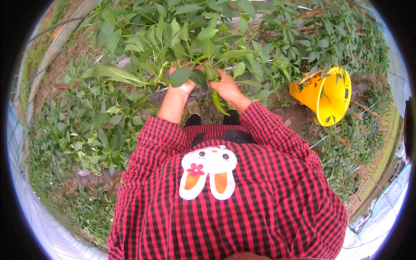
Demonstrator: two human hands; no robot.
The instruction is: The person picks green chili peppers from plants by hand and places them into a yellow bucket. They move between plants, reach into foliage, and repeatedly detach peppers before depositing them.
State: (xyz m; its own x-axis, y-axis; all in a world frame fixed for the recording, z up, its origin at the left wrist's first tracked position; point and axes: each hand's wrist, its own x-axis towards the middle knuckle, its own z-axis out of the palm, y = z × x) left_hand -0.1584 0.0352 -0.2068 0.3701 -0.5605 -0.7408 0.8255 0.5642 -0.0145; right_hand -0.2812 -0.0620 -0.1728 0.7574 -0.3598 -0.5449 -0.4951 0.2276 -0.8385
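My right hand (pixel 227 88) is among the leaves of a pepper plant (pixel 195 35), its fingers closed around the upper end of a long green chili pepper (pixel 217 101). That pepper hangs down with its tip curving to the right. Below the same hand a bit of another green pepper (pixel 229 106) shows, mostly covered. To the left, my left hand (pixel 186 87) reaches up into the same plant, palm partly visible. Leaves cover most of its fingers, so what they hold is hidden.
A yellow plastic bucket (pixel 320 97) lies tilted among the plants at the right, some leaves hanging over it. Pepper plants (pixel 107 130) crowd the left side too. Metal hoops (pixel 52 48) and plastic sheeting (pixel 380 201) border the plot. My shoes (pixel 193 120) are on the soil below.
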